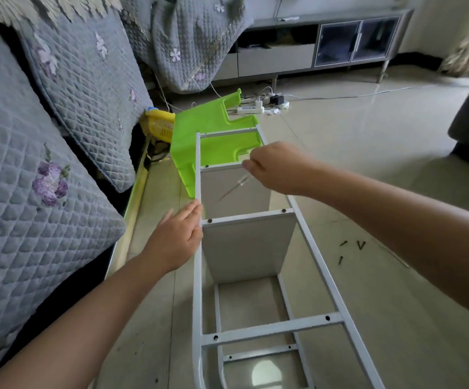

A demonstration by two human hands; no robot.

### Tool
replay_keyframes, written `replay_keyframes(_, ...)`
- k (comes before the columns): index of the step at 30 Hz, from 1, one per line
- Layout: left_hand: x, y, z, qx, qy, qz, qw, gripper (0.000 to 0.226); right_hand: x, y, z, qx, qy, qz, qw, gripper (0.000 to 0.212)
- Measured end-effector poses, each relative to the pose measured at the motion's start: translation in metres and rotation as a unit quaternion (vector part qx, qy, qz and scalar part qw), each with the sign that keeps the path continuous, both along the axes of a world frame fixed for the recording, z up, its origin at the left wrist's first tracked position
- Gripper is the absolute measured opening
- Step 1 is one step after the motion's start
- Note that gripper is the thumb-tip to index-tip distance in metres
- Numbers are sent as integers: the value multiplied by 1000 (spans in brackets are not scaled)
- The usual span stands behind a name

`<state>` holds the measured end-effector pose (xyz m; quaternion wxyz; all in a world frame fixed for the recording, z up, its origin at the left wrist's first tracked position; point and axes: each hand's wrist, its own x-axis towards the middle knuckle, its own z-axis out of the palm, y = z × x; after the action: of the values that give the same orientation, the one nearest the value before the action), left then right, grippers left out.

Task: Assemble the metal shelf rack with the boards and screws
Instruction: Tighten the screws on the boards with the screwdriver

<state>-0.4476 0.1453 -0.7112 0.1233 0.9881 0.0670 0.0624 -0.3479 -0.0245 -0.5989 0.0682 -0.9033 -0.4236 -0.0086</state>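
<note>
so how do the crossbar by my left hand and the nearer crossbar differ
The crossbar by the left hand has a board fixed under it; the nearer crossbar has none. The far crossbar's holes hold screws; the nearer crossbar's look empty. Both are white metal spanning the same frame.

both forearms bare, hands (177,237) ungloved, apparently no rings.
</note>
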Motion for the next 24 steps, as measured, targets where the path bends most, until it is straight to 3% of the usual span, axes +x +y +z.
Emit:
replay_keyframes(5,36,-52,17,27,-29,-72,997,92,44,-95,-53,180,96,-202,958,29)
replay_keyframes(10,105,-115,18,74,19,-145,987,50,67,-163,-148,244,238,-342,876,25)
replay_keyframes(13,138,-124,14,81,44,-150,984,43,68,-183,-201,67,296,-330,894,20)
replay_keyframes(16,156,-131,6,81,75,-160,981,40,68,-191,-247,-88,363,-302,877,24)
replay_keyframes(18,161,-137,4,88,90,-159,979,42,69,-189,-264,-173,367,-290,867,15)
replay_keyframes(24,168,-143,-2,115,106,-157,975,44,93,-178,-294,-156,333,-361,857,37)
